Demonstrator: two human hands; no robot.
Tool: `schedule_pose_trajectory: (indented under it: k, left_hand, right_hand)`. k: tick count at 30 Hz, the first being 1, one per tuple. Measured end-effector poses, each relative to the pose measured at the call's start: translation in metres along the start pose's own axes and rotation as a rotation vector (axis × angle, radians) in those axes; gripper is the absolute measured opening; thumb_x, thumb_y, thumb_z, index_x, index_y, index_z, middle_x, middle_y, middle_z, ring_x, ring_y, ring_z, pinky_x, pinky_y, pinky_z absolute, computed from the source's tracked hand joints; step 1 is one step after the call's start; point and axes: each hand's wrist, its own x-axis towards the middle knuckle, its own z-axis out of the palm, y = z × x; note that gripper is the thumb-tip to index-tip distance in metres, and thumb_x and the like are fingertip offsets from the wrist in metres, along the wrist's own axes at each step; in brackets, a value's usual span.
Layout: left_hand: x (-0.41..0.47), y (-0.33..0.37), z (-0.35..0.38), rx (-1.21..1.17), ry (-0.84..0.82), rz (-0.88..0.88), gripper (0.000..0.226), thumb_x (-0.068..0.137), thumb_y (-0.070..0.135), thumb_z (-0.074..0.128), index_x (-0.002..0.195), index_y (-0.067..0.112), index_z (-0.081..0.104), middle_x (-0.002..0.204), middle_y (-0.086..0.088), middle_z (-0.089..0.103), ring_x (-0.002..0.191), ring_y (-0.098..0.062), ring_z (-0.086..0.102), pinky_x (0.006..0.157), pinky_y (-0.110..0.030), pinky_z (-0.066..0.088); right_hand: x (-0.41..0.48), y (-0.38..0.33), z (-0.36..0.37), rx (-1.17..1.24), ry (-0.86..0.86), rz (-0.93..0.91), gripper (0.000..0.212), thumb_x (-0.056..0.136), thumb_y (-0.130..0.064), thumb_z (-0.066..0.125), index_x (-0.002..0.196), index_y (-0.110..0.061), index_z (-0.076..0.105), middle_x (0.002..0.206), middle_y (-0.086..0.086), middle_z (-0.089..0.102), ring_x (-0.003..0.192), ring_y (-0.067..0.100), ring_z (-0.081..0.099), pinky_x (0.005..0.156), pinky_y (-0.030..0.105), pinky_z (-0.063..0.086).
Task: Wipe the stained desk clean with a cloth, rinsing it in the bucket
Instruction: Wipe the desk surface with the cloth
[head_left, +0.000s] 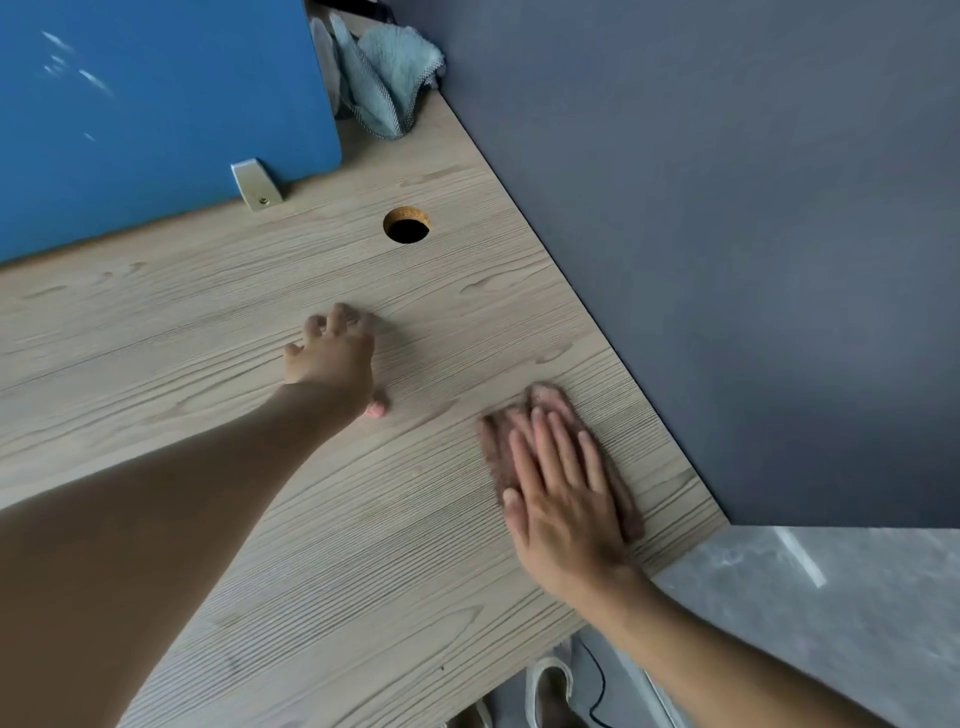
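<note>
Head view: two hands and one brown cloth (546, 402) on the counter (197, 322). The right hand (563, 501) presses the cloth flat, fingers (543, 447) straight and close together, near the counter's right edge along the grey wall (727, 234). The left hand (332, 361) rests apart, fingers spread and bent, holding nothing. One cable hole (407, 225) lies beyond, with bare wood between.

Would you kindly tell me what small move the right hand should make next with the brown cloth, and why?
Probably sweep the brown cloth left, toward the middle of the desk. The right hand lies flat on it, close to the desk's right edge by the grey wall, so little surface lies that way; the left hand rests on bare wood farther in.
</note>
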Motion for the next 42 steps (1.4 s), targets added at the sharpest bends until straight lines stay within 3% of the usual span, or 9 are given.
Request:
schedule_pose_trajectory:
  k: [5, 11, 16, 18, 21, 27, 29, 32, 42]
  left_hand:
    - [-0.002, 0.002, -0.001, -0.013, 0.001, -0.004, 0.115, 0.066, 0.023, 0.089, 0.158, 0.016, 0.020, 0.164, -0.010, 0.014, 0.151, -0.036, 0.010, 0.117, -0.060, 0.024]
    - [-0.011, 0.006, 0.008, 0.034, 0.105, -0.024, 0.081, 0.067, 0.029, 0.090, 0.135, 0.013, 0.050, 0.137, -0.012, 0.037, 0.131, -0.035, 0.035, 0.106, -0.049, 0.040]
    - [-0.028, 0.012, 0.015, -0.007, 0.117, 0.002, 0.064, 0.084, 0.024, 0.078, 0.138, 0.010, 0.046, 0.133, -0.011, 0.044, 0.122, -0.030, 0.044, 0.095, -0.045, 0.049]
    - [-0.044, 0.015, 0.028, -0.053, 0.194, -0.003, 0.052, 0.092, 0.016, 0.067, 0.139, 0.011, 0.047, 0.138, -0.011, 0.046, 0.123, -0.029, 0.046, 0.099, -0.044, 0.046]
    - [-0.088, 0.048, 0.048, -0.339, 0.358, -0.027, 0.047, 0.090, 0.001, 0.051, 0.136, 0.010, 0.054, 0.138, -0.012, 0.050, 0.122, -0.030, 0.049, 0.102, -0.040, 0.042]
    - [-0.185, 0.158, 0.096, -0.933, 0.632, 0.007, 0.030, 0.095, 0.012, 0.045, 0.122, 0.008, 0.059, 0.123, -0.006, 0.060, 0.113, -0.023, 0.056, 0.099, -0.031, 0.044]
    - [-0.190, 0.190, 0.121, -0.899, 0.640, 0.007, 0.041, 0.096, 0.018, 0.039, 0.132, 0.004, 0.054, 0.139, -0.011, 0.053, 0.132, -0.025, 0.044, 0.113, -0.040, 0.036]
    - [-0.174, 0.221, 0.150, -0.633, 0.582, -0.080, 0.060, 0.098, 0.029, 0.027, 0.148, -0.001, 0.040, 0.159, -0.017, 0.031, 0.151, -0.028, 0.020, 0.123, -0.045, 0.018]
    - [-0.170, 0.172, 0.182, -0.177, 0.520, -0.140, 0.062, 0.101, 0.039, 0.026, 0.156, 0.012, 0.028, 0.165, -0.006, 0.016, 0.154, -0.022, 0.010, 0.122, -0.049, 0.018]
  right_hand:
    - [-0.017, 0.027, 0.001, -0.018, -0.042, -0.300, 0.062, 0.098, -0.042, 0.039, 0.156, -0.021, 0.032, 0.166, 0.007, 0.017, 0.154, 0.021, 0.013, 0.121, 0.049, 0.023]
    - [-0.033, 0.002, 0.004, 0.004, -0.018, 0.002, 0.062, 0.101, -0.042, 0.030, 0.155, -0.011, 0.030, 0.165, 0.014, 0.019, 0.154, 0.029, 0.015, 0.120, 0.053, 0.022]
    - [-0.044, 0.033, 0.002, -0.014, -0.050, -0.319, 0.063, 0.100, -0.044, 0.036, 0.157, -0.017, 0.030, 0.166, 0.012, 0.016, 0.154, 0.025, 0.014, 0.120, 0.052, 0.025]
    - [-0.043, 0.051, 0.001, -0.031, -0.033, -0.259, 0.063, 0.100, -0.042, 0.035, 0.157, -0.016, 0.030, 0.166, 0.011, 0.016, 0.154, 0.026, 0.015, 0.119, 0.052, 0.026]
    - [-0.048, 0.023, 0.001, 0.025, -0.059, -0.042, 0.066, 0.099, -0.042, 0.030, 0.156, -0.009, 0.027, 0.164, 0.018, 0.017, 0.153, 0.032, 0.015, 0.120, 0.056, 0.021]
    - [-0.041, 0.034, -0.014, 0.182, -0.038, -0.226, 0.067, 0.095, -0.035, 0.045, 0.156, -0.013, 0.025, 0.161, 0.011, 0.032, 0.150, 0.024, 0.027, 0.117, 0.044, 0.024]
    - [-0.026, 0.082, -0.017, 0.230, 0.020, -0.123, 0.065, 0.090, -0.020, 0.046, 0.153, -0.008, 0.034, 0.157, 0.012, 0.039, 0.146, 0.026, 0.034, 0.117, 0.041, 0.023]
    - [-0.012, 0.126, -0.008, 0.166, -0.062, -0.183, 0.064, 0.093, -0.011, 0.043, 0.155, -0.004, 0.030, 0.163, 0.013, 0.023, 0.151, 0.030, 0.025, 0.121, 0.038, 0.012]
    - [-0.013, 0.118, -0.005, 0.105, 0.025, -0.158, 0.057, 0.087, -0.028, 0.035, 0.138, -0.009, 0.052, 0.152, 0.016, 0.042, 0.142, 0.033, 0.037, 0.116, 0.048, 0.029]
